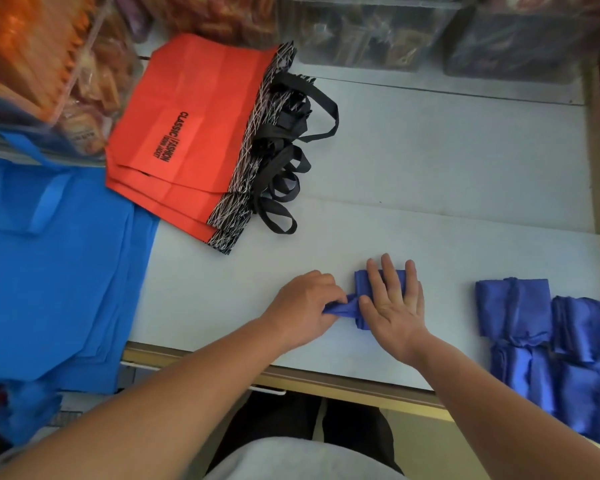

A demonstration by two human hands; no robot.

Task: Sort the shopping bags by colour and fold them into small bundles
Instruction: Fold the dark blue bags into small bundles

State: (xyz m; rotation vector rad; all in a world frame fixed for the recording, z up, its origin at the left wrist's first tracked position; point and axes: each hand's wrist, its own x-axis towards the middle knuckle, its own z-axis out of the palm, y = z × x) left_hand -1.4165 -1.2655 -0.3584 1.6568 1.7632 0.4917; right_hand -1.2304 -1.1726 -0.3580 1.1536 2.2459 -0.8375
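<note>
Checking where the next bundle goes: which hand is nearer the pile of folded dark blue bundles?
Right. The right hand presses flat on the half-folded bag left of the pile; the left hand pinches that bag's end, farther left.

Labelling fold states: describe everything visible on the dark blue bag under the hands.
The dark blue bag is thin, shiny fabric, folded into a small bundle on the white table near its front edge. The right hand presses flat on it, fingers straight. The left hand pinches a twisted tail sticking out of its left side. The hands hide most of it.
</note>
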